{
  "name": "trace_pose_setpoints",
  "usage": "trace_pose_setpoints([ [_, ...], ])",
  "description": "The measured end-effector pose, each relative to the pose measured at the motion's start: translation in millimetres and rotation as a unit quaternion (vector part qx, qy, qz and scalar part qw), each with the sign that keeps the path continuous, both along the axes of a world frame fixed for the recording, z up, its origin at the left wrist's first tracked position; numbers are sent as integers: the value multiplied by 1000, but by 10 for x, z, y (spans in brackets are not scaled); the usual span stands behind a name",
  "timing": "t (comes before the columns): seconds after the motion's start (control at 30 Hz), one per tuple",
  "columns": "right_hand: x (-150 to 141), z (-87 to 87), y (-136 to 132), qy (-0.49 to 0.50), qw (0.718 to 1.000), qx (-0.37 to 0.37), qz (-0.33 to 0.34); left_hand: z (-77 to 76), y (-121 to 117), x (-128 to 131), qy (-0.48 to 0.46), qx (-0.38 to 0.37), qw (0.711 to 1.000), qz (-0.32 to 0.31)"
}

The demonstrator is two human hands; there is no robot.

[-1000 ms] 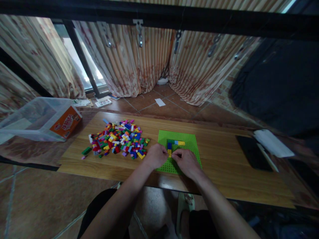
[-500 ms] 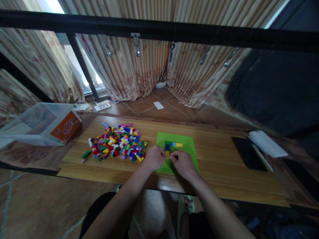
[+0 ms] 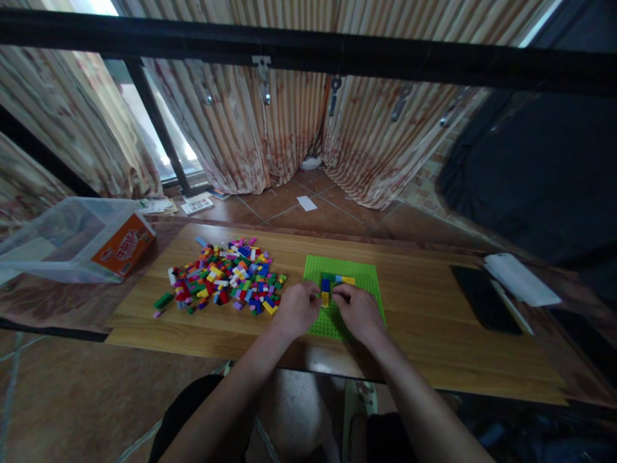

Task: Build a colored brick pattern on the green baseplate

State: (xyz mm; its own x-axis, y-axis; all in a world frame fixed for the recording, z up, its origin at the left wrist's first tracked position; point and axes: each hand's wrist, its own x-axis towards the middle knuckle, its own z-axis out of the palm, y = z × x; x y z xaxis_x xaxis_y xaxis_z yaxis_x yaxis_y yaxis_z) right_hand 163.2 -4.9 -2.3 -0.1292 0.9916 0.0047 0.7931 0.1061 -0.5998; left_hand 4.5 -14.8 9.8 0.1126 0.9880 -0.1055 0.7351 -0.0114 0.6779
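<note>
flanking the blue and yellow bricks (image 3: 326,285) on the green baseplate (image 3: 359,269), left hand (image 3: 297,310) and right hand (image 3: 360,314) sit close, likely for fingertip control, fingers bunched, though any pinched piece i can't tell.

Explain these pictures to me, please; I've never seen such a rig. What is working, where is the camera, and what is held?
There is no robot: a person works with bare hands, and every picture comes from one camera on their head, looking forward and down. On the wooden tabletop lie a loose pile of coloured bricks, a green studded plate bearing bricks in a bent line, and a black flat object. The left hand and right hand meet over the plate; whether either holds a brick is too small to tell.
</note>
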Motion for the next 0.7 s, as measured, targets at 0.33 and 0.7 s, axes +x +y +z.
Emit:
trace_pose_setpoints([
  [0.33,-53,35,-246,-79,993,51,65,-17,-292,75,152,77,984,-60],
  [0.7,-125,-70,-298,-126,988,64,68,-108,-380,285,293,101,948,-65],
])
